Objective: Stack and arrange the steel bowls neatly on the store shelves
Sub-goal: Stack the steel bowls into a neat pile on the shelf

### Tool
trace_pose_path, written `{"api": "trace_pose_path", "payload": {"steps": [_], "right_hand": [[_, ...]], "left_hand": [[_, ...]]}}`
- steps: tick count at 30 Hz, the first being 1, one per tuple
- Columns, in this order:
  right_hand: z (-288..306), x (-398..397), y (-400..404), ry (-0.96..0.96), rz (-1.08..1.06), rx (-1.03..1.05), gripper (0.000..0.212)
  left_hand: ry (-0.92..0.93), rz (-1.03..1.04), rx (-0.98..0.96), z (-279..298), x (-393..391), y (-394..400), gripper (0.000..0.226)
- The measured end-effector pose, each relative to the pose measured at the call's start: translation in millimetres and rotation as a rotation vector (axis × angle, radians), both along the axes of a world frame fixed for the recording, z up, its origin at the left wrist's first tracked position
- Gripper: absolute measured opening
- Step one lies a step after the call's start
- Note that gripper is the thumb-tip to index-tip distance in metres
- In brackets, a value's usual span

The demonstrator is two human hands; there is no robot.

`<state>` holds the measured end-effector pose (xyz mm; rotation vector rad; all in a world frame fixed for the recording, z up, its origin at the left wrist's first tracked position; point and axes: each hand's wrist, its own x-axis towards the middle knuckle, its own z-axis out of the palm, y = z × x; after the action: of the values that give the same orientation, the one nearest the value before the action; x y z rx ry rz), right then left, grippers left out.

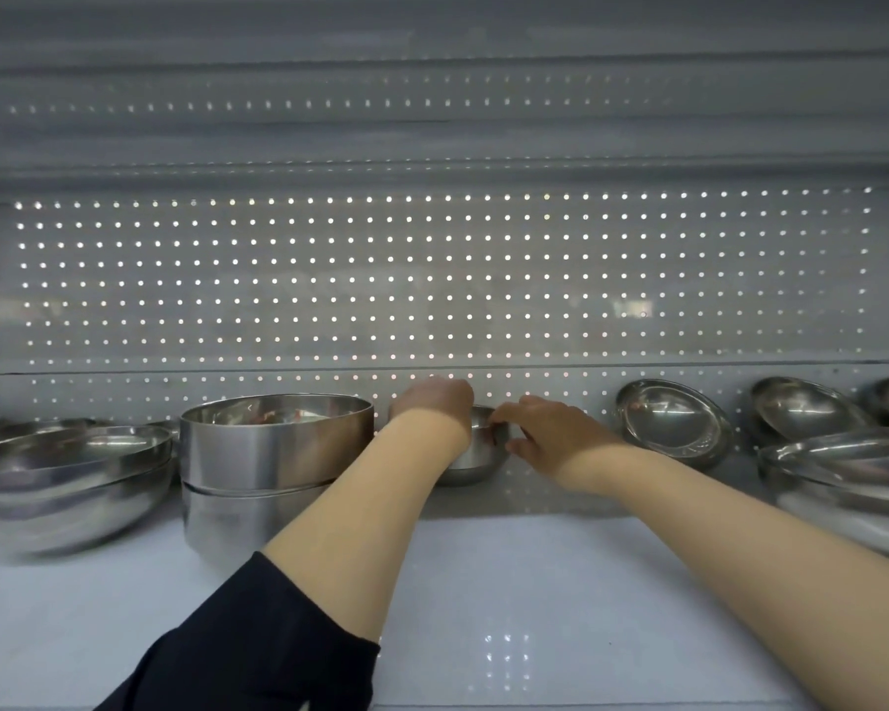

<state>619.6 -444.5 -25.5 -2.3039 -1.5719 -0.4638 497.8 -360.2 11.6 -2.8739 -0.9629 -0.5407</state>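
Note:
A small steel bowl (476, 461) stands at the back middle of the white shelf (509, 597), against the pegboard. My left hand (435, 402) grips its left rim, fingers curled over the edge. My right hand (545, 433) pinches its right rim with thumb and fingers. Left of it stand two straight-sided steel bowls (273, 443), one stacked on the other. Further left sits a stack of wide shallow bowls (68, 479).
To the right, a bowl (673, 420) leans on its side against the pegboard (432, 284), with more tilted bowls (807, 410) beyond. A large stack of bowls (853, 484) fills the right edge. Another shelf hangs overhead.

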Motion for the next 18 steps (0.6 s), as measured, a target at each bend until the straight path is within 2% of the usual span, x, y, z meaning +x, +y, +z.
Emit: {"api": "trace_pose_path", "payload": {"steps": [4, 8, 11, 16, 18], "right_hand": [[9.7, -0.5, -10.7, -0.003, -0.041, 0.059, 0.032], [29.9, -6.3, -29.0, -0.004, -0.134, 0.129, 0.021], [37.3, -14.9, -49.7, -0.005, -0.211, 0.143, 0.015], [45.8, -23.0, -117.0, -0.054, -0.260, 0.147, 0.013], [57.9, -23.0, -147.6, -0.004, -0.279, 0.115, 0.011]], "left_hand": [[-0.066, -0.080, -0.002, -0.2, 12.0, -7.0, 0.019], [-0.143, -0.104, 0.018, -4.5, 23.6, -14.5, 0.018], [-0.123, -0.165, -0.039, -6.8, 33.0, -25.6, 0.022], [-0.146, -0.377, -0.106, -18.4, 30.0, -45.8, 0.024], [-0.175, -0.478, -0.099, -23.1, 24.9, -53.0, 0.028]]}}
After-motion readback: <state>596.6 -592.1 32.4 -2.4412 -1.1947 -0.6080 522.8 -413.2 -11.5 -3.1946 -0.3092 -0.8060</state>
